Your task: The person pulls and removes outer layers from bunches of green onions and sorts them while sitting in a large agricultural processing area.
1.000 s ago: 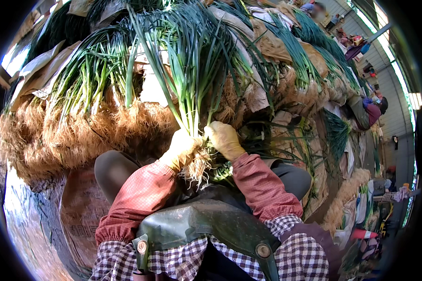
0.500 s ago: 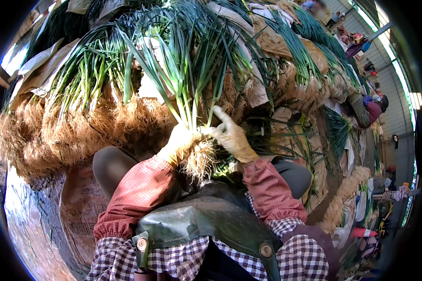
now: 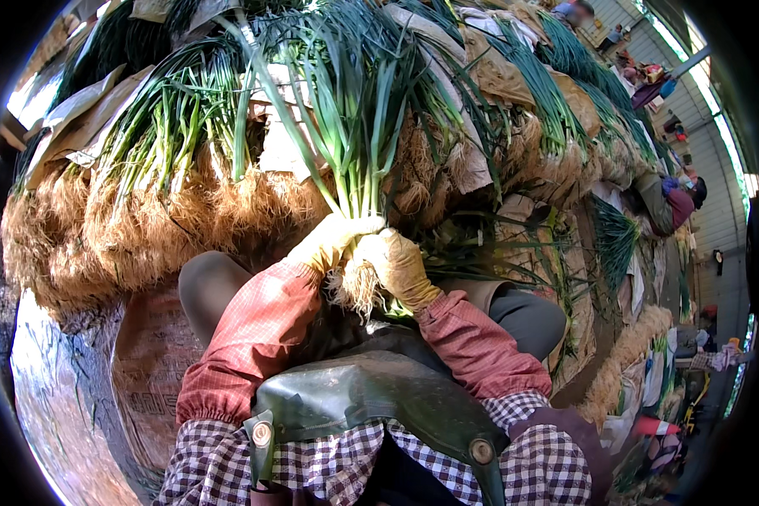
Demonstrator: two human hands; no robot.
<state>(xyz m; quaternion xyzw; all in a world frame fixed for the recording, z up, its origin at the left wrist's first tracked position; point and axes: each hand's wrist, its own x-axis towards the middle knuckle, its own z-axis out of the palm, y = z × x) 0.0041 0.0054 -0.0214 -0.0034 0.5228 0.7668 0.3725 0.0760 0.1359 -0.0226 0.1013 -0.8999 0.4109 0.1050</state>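
Floor [image 3: 55, 405]: glossy and sunlit at left. I note a reddish-brown sack [image 3: 148, 375] spread on it there. At right, tan sacking [image 3: 519, 212] bears loose green leaves [image 3: 462, 243]. Farther right, a row of rooted scallions [image 3: 620, 371] rests on the floor.

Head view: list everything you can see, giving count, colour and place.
Held bunch of green onions: one, green with pale roots, centre
Heap of green onions: plants uncountable, green with tan roots, top and left
Wrapping sheets: several, tan, among the heap
Printed sack: one, reddish-brown, lower left
Cone: one, red and white, lower right
Co-worker: at least one, maroon top, far right
Distant clutter: uncountable, mixed colours, right edge
Apron: one, dark green, lap
Left hand: one, yellowish glove, around the bunch
Right hand: one, yellowish glove, at its root end
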